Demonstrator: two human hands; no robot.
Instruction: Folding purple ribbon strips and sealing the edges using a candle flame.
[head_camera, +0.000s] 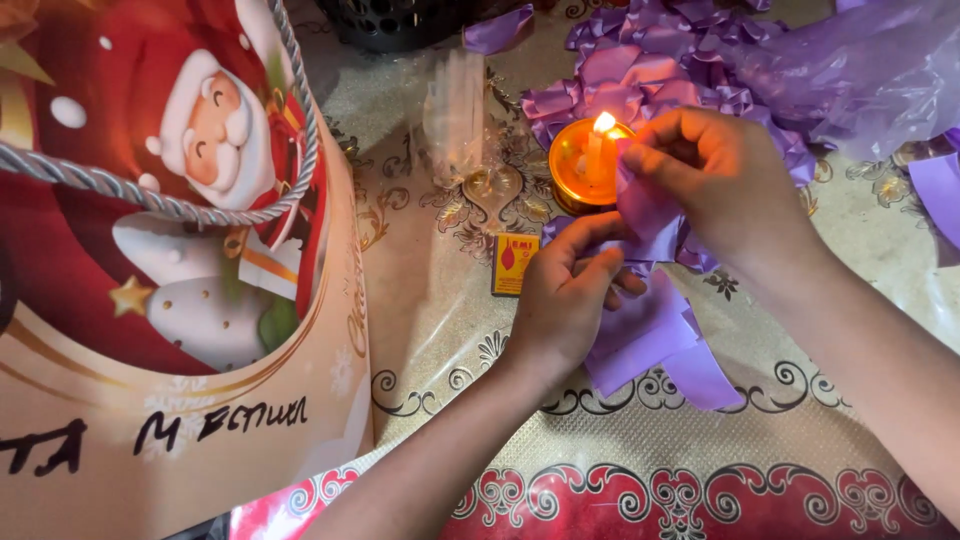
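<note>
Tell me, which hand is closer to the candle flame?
Right. The right hand pinches the purple ribbon just beside the flame, its fingertips almost at the candle. The left hand holds the ribbon lower down, below the candle and nearer the matchbox.

Two hands are at work over the table: one left hand (565, 300) and one right hand (715, 180), sharing one folded purple ribbon piece (655, 335). There is one lit candle (597, 140) in one round gold tin (570, 175), one small matchbox (514, 264), one clear plastic sleeve (455, 115) and one large red gift bag (170, 260) with one rope handle (150, 195). One heap of purple ribbon bows (650, 65) lies behind, its bows too tangled to count, beside one purple plastic bag (860, 70) and one dark basket (395, 22).
</note>
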